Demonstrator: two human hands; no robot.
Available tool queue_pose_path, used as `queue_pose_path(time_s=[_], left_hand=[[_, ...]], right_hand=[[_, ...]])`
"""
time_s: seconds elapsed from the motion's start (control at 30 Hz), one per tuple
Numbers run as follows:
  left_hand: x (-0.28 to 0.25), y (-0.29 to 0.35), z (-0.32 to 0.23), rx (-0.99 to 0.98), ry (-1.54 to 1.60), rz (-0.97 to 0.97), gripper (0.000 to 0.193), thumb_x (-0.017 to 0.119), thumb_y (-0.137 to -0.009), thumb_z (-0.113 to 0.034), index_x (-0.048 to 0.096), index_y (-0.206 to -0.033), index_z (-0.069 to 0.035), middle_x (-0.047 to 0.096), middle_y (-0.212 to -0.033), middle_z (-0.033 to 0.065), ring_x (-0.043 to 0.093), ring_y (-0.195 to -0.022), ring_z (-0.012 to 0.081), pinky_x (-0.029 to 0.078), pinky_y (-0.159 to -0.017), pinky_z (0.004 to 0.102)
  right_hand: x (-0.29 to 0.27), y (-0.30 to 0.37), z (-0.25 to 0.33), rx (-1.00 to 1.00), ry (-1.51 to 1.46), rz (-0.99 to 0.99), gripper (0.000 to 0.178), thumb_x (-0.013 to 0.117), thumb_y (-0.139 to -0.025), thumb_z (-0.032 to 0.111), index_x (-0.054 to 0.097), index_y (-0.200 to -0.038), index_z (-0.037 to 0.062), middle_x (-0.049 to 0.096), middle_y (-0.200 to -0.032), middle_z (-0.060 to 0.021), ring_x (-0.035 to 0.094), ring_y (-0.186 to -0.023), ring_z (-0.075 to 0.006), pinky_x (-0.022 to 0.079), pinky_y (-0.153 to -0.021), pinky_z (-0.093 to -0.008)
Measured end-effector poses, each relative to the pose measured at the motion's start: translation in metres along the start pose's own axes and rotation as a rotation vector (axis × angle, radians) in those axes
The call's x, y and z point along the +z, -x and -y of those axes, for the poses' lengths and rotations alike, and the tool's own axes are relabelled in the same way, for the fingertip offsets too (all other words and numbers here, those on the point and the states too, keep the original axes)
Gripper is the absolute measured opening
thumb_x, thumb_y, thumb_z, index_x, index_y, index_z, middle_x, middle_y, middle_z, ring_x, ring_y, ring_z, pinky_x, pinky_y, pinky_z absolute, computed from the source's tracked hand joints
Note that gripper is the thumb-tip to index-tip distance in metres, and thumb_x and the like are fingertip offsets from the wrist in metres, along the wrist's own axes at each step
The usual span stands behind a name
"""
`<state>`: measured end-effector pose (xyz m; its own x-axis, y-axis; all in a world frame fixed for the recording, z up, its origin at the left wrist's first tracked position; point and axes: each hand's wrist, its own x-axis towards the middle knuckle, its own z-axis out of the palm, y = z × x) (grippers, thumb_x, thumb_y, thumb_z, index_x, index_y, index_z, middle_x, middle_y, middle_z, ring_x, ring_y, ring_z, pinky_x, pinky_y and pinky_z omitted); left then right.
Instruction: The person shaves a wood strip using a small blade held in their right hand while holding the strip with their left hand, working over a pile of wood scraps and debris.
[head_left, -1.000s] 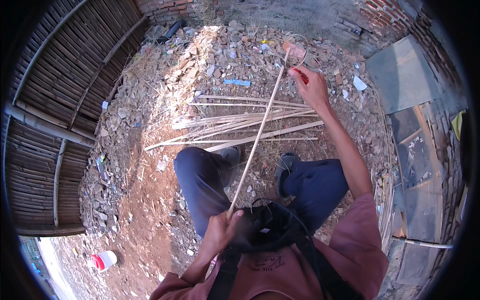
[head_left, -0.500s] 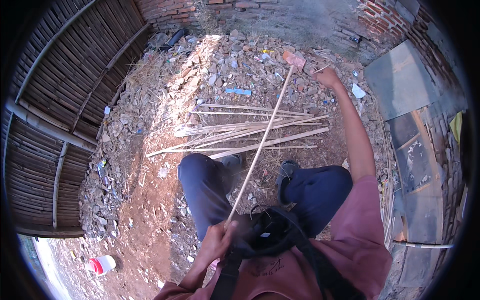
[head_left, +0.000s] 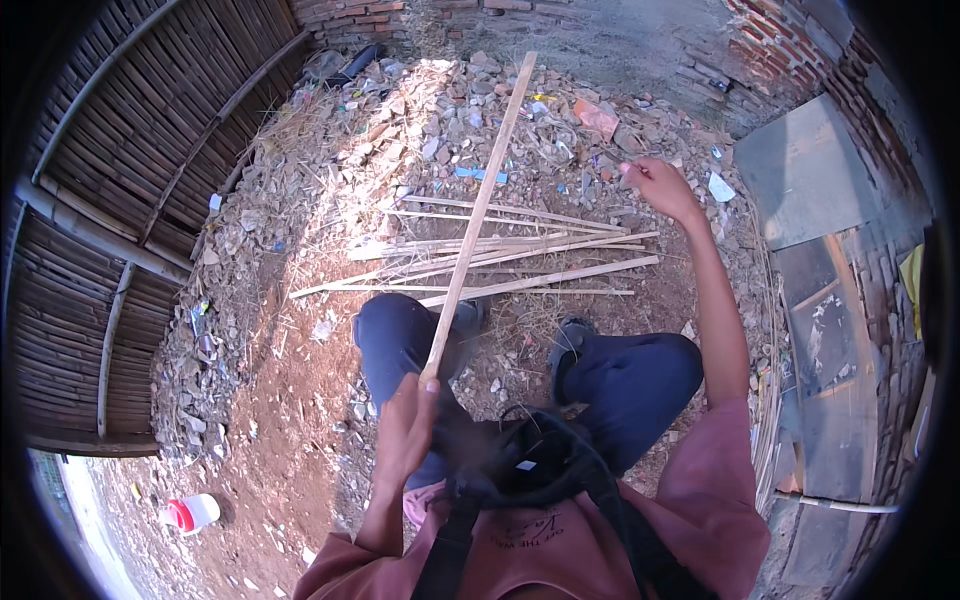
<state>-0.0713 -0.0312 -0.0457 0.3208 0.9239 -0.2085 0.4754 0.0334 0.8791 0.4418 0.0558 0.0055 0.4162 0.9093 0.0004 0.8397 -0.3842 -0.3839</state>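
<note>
My left hand (head_left: 405,425) is closed around the lower end of a long, flat bamboo strip (head_left: 480,215). The strip slants up and away over my knee, its far end above the rubble. Out to the right, my right hand (head_left: 662,190) is raised with its fingers closed, apart from the strip. What those fingers hold, if anything, is too small and blurred to make out. Beneath the held strip, several more bamboo strips (head_left: 590,272) lie in a loose, crossing pile on the ground beyond my feet.
Rubble and litter (head_left: 400,140) cover the ground up to a brick wall (head_left: 600,50). A bamboo slat wall (head_left: 150,120) rises at left, near a white container with a red lid (head_left: 195,513). Grey sheets (head_left: 810,170) lean at right.
The strip has swung more upright and turned its broad face into view. My left hand has moved left and up. My right hand is slightly lower; the thin piece at its fingers no longer shows clearly.
</note>
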Motion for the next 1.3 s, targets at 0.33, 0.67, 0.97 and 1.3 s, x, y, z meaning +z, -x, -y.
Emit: queue_pose_path(time_s=[0.33, 0.67, 0.97, 1.3], left_hand=[[0.012, -0.020, -0.065, 0.152, 0.076, 0.039, 0.029, 0.078, -0.101, -0.025, 0.062, -0.100, -0.001, 0.053, -0.069, -0.0023, 0.045, -0.067, 0.0042, 0.037, -0.057, 0.0283], [0.019, -0.024, -0.076, 0.211, 0.157, 0.096, 0.028, 0.083, -0.097, -0.021, 0.062, -0.103, -0.002, 0.057, -0.074, -0.0056, 0.047, -0.069, 0.0019, 0.037, -0.058, 0.0239], [0.023, -0.024, -0.084, 0.268, 0.134, 0.066, 0.029, 0.083, -0.098, -0.021, 0.061, -0.100, -0.002, 0.054, -0.067, -0.0061, 0.043, -0.065, 0.0009, 0.034, -0.054, 0.0240], [0.030, -0.024, -0.077, 0.317, 0.066, -0.037, 0.058, 0.079, -0.101, -0.024, 0.057, -0.134, 0.019, 0.054, -0.058, 0.0032, 0.042, -0.058, 0.0038, 0.034, -0.048, 0.0289]], right_hand=[[0.025, 0.126, 0.139, -0.641, -0.578, -0.081, 0.030, 0.070, -0.106, 0.032, 0.068, -0.107, 0.0025, 0.065, -0.080, -0.0071, 0.060, -0.065, -0.0173, 0.047, -0.062, -0.0332], [0.080, 0.159, 0.144, -1.007, -0.456, -0.151, 0.031, 0.081, -0.093, 0.034, 0.070, -0.102, 0.0066, 0.071, -0.082, -0.0068, 0.073, -0.069, -0.0272, 0.057, -0.059, -0.0394], [0.087, 0.162, 0.143, -1.043, -0.461, -0.162, 0.033, 0.083, -0.090, 0.032, 0.073, -0.106, 0.0052, 0.073, -0.084, -0.0074, 0.073, -0.067, -0.0269, 0.057, -0.057, -0.0374], [0.087, 0.167, 0.150, -1.027, -0.460, -0.194, 0.028, 0.081, -0.091, 0.028, 0.073, -0.109, 0.0078, 0.072, -0.082, -0.0054, 0.072, -0.063, -0.0247, 0.056, -0.054, -0.0365]])
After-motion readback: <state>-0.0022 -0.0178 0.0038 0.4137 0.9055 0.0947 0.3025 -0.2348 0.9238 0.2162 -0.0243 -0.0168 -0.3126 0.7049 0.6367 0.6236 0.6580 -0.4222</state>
